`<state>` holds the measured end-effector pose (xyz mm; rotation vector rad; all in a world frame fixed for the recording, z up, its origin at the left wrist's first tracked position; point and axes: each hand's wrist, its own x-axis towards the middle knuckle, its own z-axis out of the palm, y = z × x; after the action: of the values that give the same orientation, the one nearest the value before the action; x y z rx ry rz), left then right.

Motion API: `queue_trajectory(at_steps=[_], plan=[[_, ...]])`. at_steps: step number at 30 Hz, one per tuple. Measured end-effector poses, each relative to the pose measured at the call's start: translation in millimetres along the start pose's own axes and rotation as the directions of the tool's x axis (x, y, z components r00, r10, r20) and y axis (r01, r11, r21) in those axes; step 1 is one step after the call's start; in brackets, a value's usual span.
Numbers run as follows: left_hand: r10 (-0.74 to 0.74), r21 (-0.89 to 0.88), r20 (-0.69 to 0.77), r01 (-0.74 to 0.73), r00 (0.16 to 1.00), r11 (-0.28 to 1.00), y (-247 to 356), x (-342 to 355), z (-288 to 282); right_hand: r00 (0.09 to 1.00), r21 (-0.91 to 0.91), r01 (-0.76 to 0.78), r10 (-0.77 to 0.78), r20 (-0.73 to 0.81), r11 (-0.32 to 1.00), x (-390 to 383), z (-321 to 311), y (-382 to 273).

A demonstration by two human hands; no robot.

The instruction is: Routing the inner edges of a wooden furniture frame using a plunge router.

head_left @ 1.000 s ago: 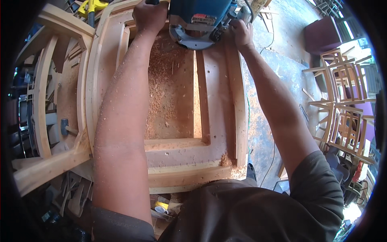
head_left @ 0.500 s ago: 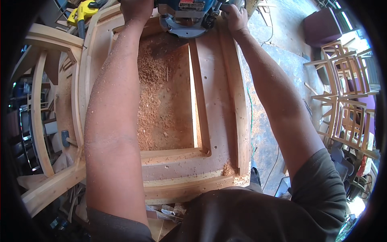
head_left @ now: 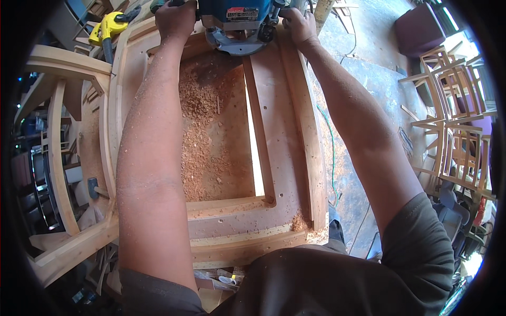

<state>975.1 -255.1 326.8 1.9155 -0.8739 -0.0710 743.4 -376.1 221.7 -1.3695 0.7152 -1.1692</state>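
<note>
At the far end of a wooden frame [head_left: 291, 152] stands a blue plunge router [head_left: 235, 23] with a grey metal base. My left hand [head_left: 176, 22] is closed round its left handle, and my right hand [head_left: 299, 25] is closed round the handle on its right side. The router's base rests on the inner board of the frame, and its bit is hidden from view. Inside the frame's opening lies a panel strewn with wood shavings [head_left: 203, 105]. Both forearms reach forward over the frame, speckled with sawdust.
A yellow blower [head_left: 110, 26] lies beyond the frame's left side. Another wooden frame [head_left: 58, 152] stands at left, with a hammer [head_left: 93, 188] on it. Stacked wooden chair frames [head_left: 448, 116] and a purple box [head_left: 420, 30] are at right. A green cord [head_left: 332, 152] crosses the floor.
The router and both hands sit slightly lower in the picture, and the whole view has shifted a little. My grip on both handles is unchanged.
</note>
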Motion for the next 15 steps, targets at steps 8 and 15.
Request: queue_trajectory(at_steps=[8,15], plan=[[0.031,0.01,-0.018,-0.03,0.999,0.999,5,-9,-8,0.996,-0.194,0.088,-0.086,0.022,0.977,-8,1,-7],[0.087,-0.044,-0.017,-0.087,0.996,0.995,-10,-14,-16,0.998,-0.081,0.043,-0.039,0.054,0.996,-18,-2,-10]])
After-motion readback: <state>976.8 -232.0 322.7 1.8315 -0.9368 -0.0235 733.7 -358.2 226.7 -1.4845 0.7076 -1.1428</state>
